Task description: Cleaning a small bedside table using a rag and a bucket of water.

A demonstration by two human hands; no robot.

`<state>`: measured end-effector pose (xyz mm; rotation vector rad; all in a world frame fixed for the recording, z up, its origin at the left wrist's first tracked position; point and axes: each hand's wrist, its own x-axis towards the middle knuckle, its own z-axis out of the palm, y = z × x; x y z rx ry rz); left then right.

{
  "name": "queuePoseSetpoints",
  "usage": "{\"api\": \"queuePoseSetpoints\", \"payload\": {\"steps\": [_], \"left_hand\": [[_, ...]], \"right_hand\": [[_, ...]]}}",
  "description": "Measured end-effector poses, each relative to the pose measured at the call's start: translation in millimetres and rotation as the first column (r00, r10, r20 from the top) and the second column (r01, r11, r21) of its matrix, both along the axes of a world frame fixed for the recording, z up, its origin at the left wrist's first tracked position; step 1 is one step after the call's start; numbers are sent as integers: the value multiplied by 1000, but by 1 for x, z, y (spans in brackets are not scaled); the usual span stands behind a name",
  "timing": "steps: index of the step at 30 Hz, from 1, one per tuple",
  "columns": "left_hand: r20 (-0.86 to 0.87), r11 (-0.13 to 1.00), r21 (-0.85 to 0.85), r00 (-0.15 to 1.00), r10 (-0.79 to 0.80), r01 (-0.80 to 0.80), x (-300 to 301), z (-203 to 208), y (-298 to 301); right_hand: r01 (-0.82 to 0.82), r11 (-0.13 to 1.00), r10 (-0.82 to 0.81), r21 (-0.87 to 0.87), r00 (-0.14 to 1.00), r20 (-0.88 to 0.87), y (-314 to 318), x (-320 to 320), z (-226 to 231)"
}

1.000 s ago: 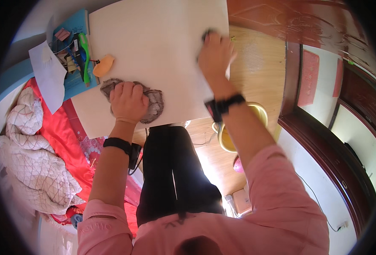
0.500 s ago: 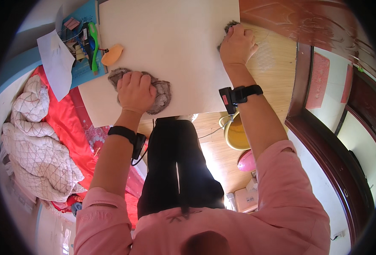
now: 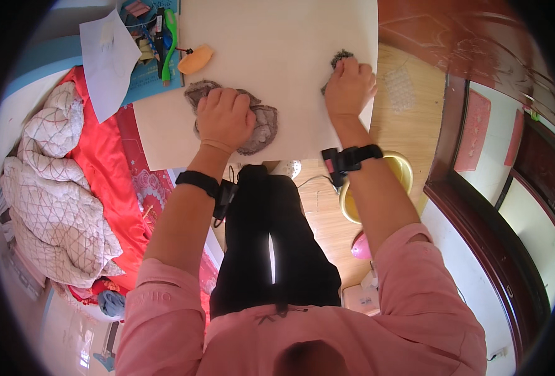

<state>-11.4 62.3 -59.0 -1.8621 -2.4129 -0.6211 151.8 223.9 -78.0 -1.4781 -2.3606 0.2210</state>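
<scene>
A rumpled grey-brown cloth [image 3: 264,128] lies on the near left part of the pale tabletop [image 3: 290,31]. My left hand [image 3: 225,119] rests on it, fingers curled into the cloth and pressing it down. Close to the tabletop's right edge, my right hand [image 3: 351,88] is closed round a dark, crinkly scrubber [image 3: 340,57]. It pokes out past the fingers at the far side and on the left; the palm hides the remainder. Both wrists wear black straps with small devices.
At the far left, a blue book [image 3: 146,84] bears white paper [image 3: 107,69], a green strip-shaped thing [image 3: 169,47] and small items, with an orange piece [image 3: 196,59] beside it. A yellow bucket [image 3: 404,172] stands below the right edge. Red bedding [image 3: 102,163] lies left.
The whole view has shifted, so the tabletop sits further right and higher. My right hand has slid the scrubber nearer and inward from the right edge. My left hand stays on the cloth.
</scene>
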Motion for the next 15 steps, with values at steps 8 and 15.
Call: {"api": "queuePoseSetpoints", "payload": {"steps": [8, 15], "left_hand": [[-15, 985, -41, 986, 168, -168, -60, -3, -81], [-148, 926, -60, 921, 361, -373, -60, -1, -87]], "right_hand": [[-441, 891, 433, -110, 897, -86, -154, -24, 1], [151, 988, -146, -10, 968, 204, -7, 14, 4]]}}
